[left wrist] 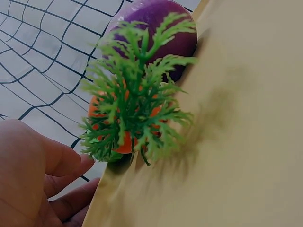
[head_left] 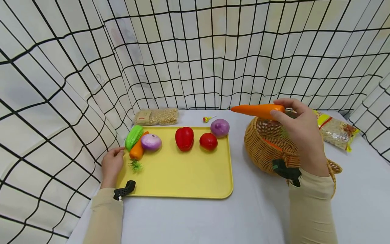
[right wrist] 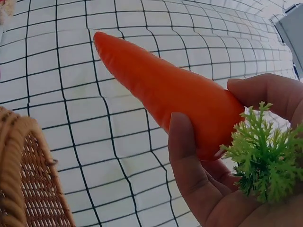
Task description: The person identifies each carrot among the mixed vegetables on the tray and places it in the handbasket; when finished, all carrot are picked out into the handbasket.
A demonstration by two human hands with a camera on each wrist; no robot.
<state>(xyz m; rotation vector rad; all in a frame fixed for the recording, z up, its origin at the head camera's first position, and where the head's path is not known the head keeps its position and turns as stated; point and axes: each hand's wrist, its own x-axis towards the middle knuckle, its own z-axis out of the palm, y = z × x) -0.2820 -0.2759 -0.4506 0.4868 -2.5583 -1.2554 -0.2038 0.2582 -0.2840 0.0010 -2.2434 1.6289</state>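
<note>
Above the wicker basket (head_left: 259, 152), my right hand (head_left: 300, 132) grips a toy carrot (right wrist: 170, 90) by its thick end, thumb on one side and fingers on the other. The carrot's tip points left, and its green leafy top (right wrist: 265, 156) hangs by the palm. My left hand (head_left: 112, 165) is at the left edge of the yellow tray (head_left: 182, 179), fingers loosely bent with the fingertips right at the rim. Closest to it on the tray lie a green ridged vegetable (head_left: 133, 137), another carrot (head_left: 137, 151) with a leafy top (left wrist: 137, 104), and a purple-and-white onion (head_left: 151, 142).
A red bell pepper (head_left: 184, 139), a tomato (head_left: 208, 141) and a purple onion (head_left: 220, 127) sit toward the tray's back. Behind are a bag of grains (head_left: 156, 117) and a lollipop (head_left: 206, 119). Another packet (head_left: 335, 130) lies right of the basket. Black netting (head_left: 213, 67) surrounds the table.
</note>
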